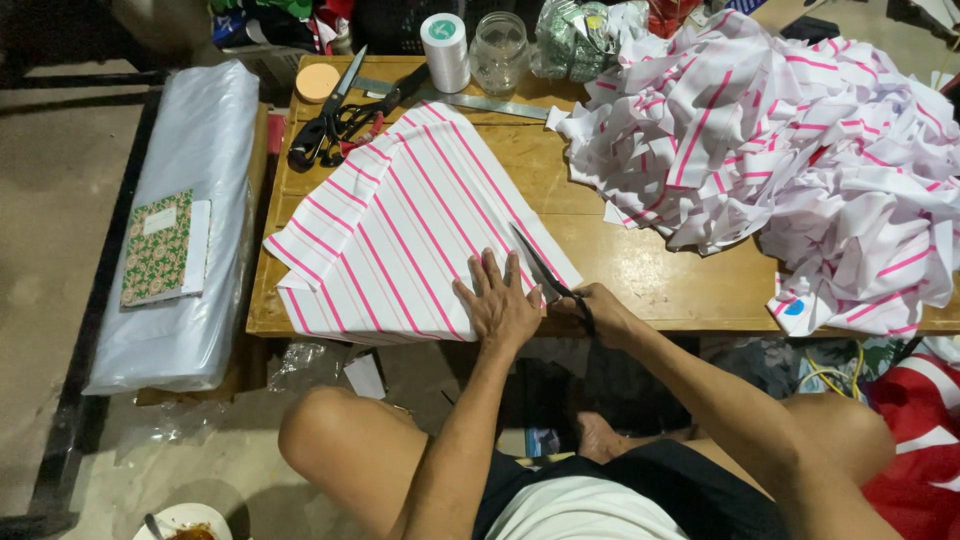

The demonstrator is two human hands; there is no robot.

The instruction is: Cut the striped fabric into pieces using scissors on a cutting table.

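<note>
A white fabric piece with pink stripes (pixel 400 220) lies flat on a low wooden table (pixel 640 270). My left hand (pixel 497 300) presses flat on its near right part, fingers spread. My right hand (pixel 600 312) grips black scissors (pixel 545 268) whose blades lie along the fabric's right edge, pointing away from me. My bare knees show below the table edge.
A big heap of cut striped strips (pixel 800 140) covers the table's right side. At the back stand another pair of black scissors (pixel 335 120), a metal ruler (pixel 490 103), a thread spool (pixel 445 50), a glass jar (pixel 498 50) and a round orange disc (pixel 317 82). A plastic-wrapped roll (pixel 185 220) with a patterned notebook (pixel 160 248) lies left.
</note>
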